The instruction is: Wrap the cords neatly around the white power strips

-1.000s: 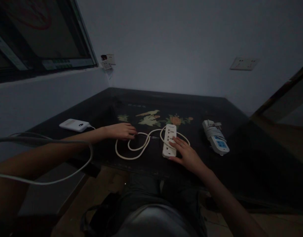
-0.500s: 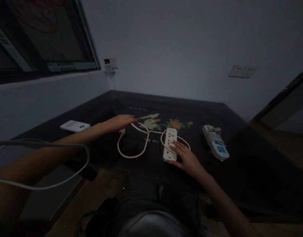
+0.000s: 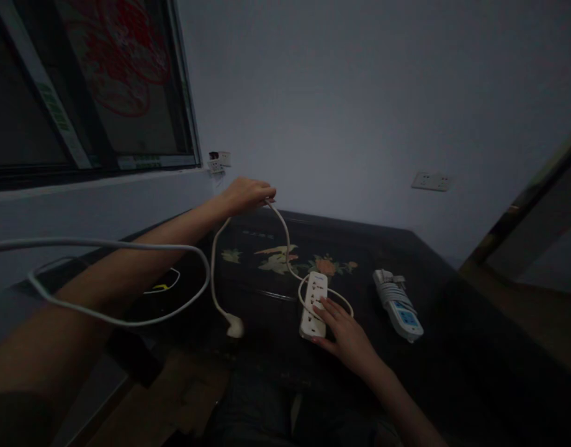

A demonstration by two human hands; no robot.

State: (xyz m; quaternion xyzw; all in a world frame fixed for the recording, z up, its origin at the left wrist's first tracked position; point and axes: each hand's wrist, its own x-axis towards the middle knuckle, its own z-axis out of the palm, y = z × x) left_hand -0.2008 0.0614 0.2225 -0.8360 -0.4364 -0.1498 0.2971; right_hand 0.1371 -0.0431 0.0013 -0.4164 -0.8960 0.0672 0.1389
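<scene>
A white power strip (image 3: 314, 292) lies on the dark table, a loop of its cord across it. My right hand (image 3: 344, 329) is closed over the strip's near half, fingers on its face and thumb at its near edge. Raised above the table's far left part, my left hand (image 3: 249, 195) pinches the white power cord (image 3: 285, 233). One length of cord runs from my left hand down to the strip. The other hangs on the left and ends in a white plug (image 3: 235, 326) near the table's front.
A second power strip (image 3: 400, 307), its cord wound round it, lies on the right of the table (image 3: 373, 242). A pale cable (image 3: 199, 273) loops in front of my left forearm. Wall sockets (image 3: 431, 180) and a window (image 3: 127, 81) are behind.
My left hand has lifted the cord up from the table, and the plug now hangs lower at the left. My right hand stays on the power strip. The view has tilted upward.
</scene>
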